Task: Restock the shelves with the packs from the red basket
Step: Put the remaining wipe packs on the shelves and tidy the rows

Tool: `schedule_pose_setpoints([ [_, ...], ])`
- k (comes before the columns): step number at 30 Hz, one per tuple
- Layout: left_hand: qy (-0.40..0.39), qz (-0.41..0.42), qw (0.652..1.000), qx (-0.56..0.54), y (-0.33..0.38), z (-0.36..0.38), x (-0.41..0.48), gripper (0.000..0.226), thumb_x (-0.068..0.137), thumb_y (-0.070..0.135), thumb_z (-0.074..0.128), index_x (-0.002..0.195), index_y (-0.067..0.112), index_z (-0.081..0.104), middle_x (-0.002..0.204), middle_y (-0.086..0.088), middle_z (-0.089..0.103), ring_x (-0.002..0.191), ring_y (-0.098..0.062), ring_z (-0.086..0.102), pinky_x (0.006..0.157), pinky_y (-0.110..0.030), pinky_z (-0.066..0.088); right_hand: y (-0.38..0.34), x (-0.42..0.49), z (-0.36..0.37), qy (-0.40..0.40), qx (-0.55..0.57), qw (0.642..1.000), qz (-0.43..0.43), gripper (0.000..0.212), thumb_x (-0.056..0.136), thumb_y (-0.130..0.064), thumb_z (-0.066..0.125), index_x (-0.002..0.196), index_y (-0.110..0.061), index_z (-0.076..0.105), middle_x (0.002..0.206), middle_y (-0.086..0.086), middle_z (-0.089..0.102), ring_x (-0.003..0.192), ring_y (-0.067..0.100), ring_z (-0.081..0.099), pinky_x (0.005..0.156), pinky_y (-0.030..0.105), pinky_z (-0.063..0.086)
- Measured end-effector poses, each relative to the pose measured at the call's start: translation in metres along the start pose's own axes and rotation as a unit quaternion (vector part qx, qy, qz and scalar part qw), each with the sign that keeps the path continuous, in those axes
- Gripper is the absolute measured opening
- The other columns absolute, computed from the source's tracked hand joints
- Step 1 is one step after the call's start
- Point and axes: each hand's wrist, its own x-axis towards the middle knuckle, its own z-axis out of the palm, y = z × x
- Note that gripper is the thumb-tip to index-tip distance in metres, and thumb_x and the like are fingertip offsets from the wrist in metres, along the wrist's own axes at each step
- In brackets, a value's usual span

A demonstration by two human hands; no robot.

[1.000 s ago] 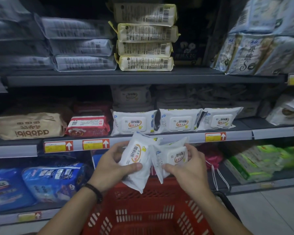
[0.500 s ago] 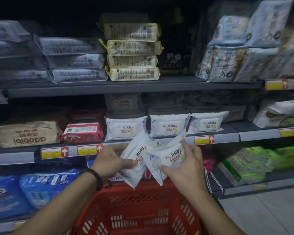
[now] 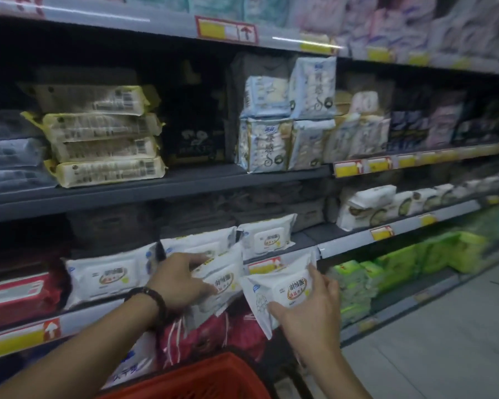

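Note:
Each hand holds a white wipes pack with a round orange logo. My left hand, a dark bead bracelet on its wrist, grips one pack at the front edge of the middle shelf, in front of the matching packs lined up there. My right hand holds the second pack just below and in front of that shelf edge. The red basket shows only its rim at the bottom centre; its inside is hidden.
Yellow-trimmed packs are stacked on the shelf above, pale blue packs beside them. Red packs lie left of the white ones. Green packs fill the lower right shelf. Pale floor runs along the right.
Both hands rose from above the basket to the middle shelf, each carrying its pack. The packs moved apart, and the view swung up and to the right.

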Motion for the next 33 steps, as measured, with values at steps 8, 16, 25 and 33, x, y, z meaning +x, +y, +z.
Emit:
schedule_pose_setpoints([
  [8, -0.034, 0.053, 0.993, 0.096, 0.044, 0.046, 0.045, 0.040, 0.056, 0.040, 0.074, 0.096, 0.044, 0.076, 0.090, 0.023, 0.076, 0.087, 0.005, 0.069, 0.074, -0.016, 0.052, 0.031, 0.115, -0.020, 0.090, 0.017, 0.995, 0.044, 0.110, 0.060, -0.042, 0.099, 0.152, -0.012, 0.046, 0.139, 0.006, 0.043, 0.129, 0.031, 0.052, 0.104, 0.041, 0.049],
  [16, -0.014, 0.103, 0.990, 0.091, 0.052, 0.081, 0.080, 0.039, 0.066, 0.031, 0.084, 0.097, 0.050, 0.072, 0.089, 0.041, 0.070, 0.085, 0.021, 0.063, 0.066, 0.003, 0.041, 0.070, 0.210, 0.025, 0.141, 0.050, 0.988, 0.043, 0.113, 0.064, -0.041, 0.100, 0.156, -0.010, 0.041, 0.151, 0.008, 0.040, 0.142, 0.031, 0.045, 0.115, 0.040, 0.042],
  [25, -0.030, 0.108, 0.992, 0.054, 0.059, 0.119, 0.113, 0.046, 0.070, 0.023, 0.087, 0.101, 0.053, 0.072, 0.085, 0.062, 0.053, 0.083, 0.039, 0.050, 0.065, 0.009, 0.038, 0.107, 0.257, 0.062, 0.146, 0.013, 0.989, 0.018, 0.114, 0.070, -0.044, 0.097, 0.160, -0.013, 0.035, 0.149, 0.005, 0.038, 0.137, 0.029, 0.049, 0.108, 0.039, 0.049],
  [33, -0.045, 0.108, 0.991, 0.060, 0.066, 0.131, 0.127, 0.046, 0.066, 0.023, 0.085, 0.095, 0.056, 0.072, 0.097, 0.051, 0.065, 0.092, 0.032, 0.058, 0.075, 0.007, 0.042, 0.114, 0.262, 0.076, 0.117, -0.034, 0.993, 0.000, 0.097, 0.081, -0.053, 0.084, 0.158, -0.012, 0.042, 0.157, 0.012, 0.045, 0.145, 0.034, 0.036, 0.127, 0.055, 0.027],
])
